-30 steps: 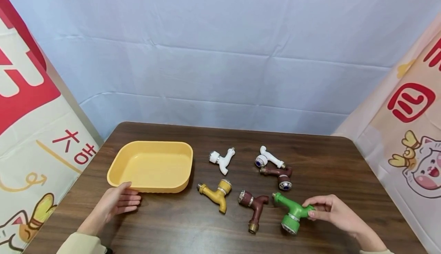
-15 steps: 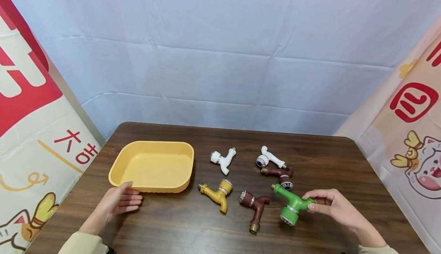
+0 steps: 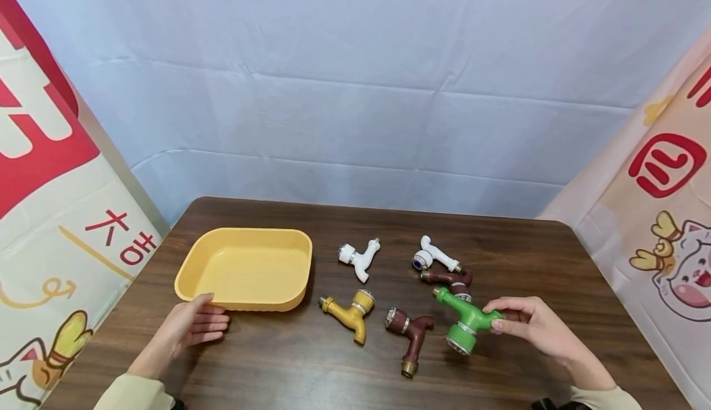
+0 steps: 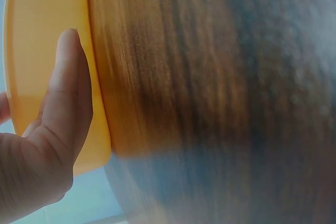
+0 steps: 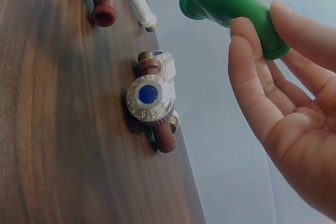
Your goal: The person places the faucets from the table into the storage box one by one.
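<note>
My right hand point(image 3: 524, 323) pinches the spout end of a green faucet point(image 3: 469, 320) between thumb and fingertips. The faucet is held above the table, its ribbed knob toward the near side, and overlaps a dark red faucet point(image 3: 447, 277) in the head view. In the right wrist view the green faucet point(image 5: 236, 9) hangs from the fingertips, partly out of frame. My left hand point(image 3: 191, 326) is at the near left corner of a yellow basin point(image 3: 308, 268). Its thumb lies at the rim; the straight fingers point(image 4: 68, 93) lie along the outer wall in the left wrist view.
A yellow faucet point(image 3: 350, 317) and another dark red faucet point(image 3: 411, 336) lie mid-table. Behind them lie two white faucets, one on the left point(image 3: 360, 259) and one on the right point(image 3: 436, 254) beside the farther dark red one. A pale cloth point(image 3: 355, 89) hangs behind the wooden table point(image 3: 266, 360).
My right hand has moved up and slightly left with the green faucet, which now covers part of the farther dark red faucet. The left hand and basin stay in place.
</note>
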`<control>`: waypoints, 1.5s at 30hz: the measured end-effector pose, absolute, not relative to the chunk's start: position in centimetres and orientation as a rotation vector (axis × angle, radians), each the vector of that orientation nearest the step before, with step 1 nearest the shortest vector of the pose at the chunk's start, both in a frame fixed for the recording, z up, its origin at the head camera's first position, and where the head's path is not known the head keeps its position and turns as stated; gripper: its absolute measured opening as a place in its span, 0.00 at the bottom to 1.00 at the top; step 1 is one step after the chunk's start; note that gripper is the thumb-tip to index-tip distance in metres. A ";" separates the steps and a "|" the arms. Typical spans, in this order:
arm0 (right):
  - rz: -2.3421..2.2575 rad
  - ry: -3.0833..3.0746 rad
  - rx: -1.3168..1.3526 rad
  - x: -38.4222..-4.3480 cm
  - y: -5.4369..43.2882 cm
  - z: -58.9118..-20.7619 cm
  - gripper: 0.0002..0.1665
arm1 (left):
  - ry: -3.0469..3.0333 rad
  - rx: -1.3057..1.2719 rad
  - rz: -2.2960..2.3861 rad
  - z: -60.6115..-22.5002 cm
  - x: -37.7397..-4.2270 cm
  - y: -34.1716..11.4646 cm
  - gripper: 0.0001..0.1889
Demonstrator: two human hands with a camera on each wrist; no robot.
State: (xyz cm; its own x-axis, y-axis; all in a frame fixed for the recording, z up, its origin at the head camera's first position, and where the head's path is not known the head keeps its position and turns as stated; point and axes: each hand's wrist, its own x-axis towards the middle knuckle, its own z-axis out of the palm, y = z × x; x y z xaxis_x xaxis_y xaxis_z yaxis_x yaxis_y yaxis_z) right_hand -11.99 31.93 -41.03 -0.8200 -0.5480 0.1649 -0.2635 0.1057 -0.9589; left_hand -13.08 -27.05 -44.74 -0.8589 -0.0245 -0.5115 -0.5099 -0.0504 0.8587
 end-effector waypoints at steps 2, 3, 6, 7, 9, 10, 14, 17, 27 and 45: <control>-1.781 2.155 -0.802 -12.1 31.8 -41.0 0.14 | 1.885 -0.565 1.974 -44.8 -13.0 -27.1 0.25; -1.778 2.161 -0.796 -12.2 31.8 -41.0 0.14 | 1.882 -0.564 1.975 -44.8 -13.0 -27.1 0.25; -1.777 2.169 -0.784 -12.4 31.7 -40.9 0.14 | 1.877 -0.559 1.976 -44.9 -13.0 -27.1 0.25; -1.776 2.175 -0.774 -12.4 31.6 -40.8 0.14 | 1.876 -0.559 1.977 -44.9 -13.0 -27.1 0.25; -1.772 2.194 -0.758 -12.5 31.5 -40.7 0.13 | 1.872 -0.560 1.976 -44.9 -13.0 -27.1 0.25; -1.771 2.205 -0.750 -12.5 31.5 -40.6 0.13 | 1.872 -0.562 1.975 -44.9 -13.0 -27.1 0.25; -1.776 2.250 -0.737 -12.7 31.2 -40.4 0.12 | 1.867 -0.564 1.975 -44.9 -13.1 -27.2 0.25; -1.777 2.281 -0.720 -12.9 30.9 -40.2 0.12 | 1.870 -0.562 1.977 -44.8 -13.1 -27.2 0.25; -1.811 2.342 -0.642 -13.2 29.6 -39.8 0.12 | 1.871 -0.551 1.985 -44.6 -13.0 -27.1 0.24; -1.827 2.373 -0.603 -14.3 28.2 -39.2 0.10 | 1.884 -0.547 1.981 -44.5 -12.7 -27.0 0.24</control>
State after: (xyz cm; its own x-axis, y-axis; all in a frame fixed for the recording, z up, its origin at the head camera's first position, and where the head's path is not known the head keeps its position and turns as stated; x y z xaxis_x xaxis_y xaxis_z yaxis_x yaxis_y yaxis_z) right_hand -14.26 28.16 -39.23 -0.9185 -0.3580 0.1679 -0.2539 0.2085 -0.9445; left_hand -12.72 -26.95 -44.53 -0.8634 -0.0111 -0.5044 -0.5032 -0.0532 0.8625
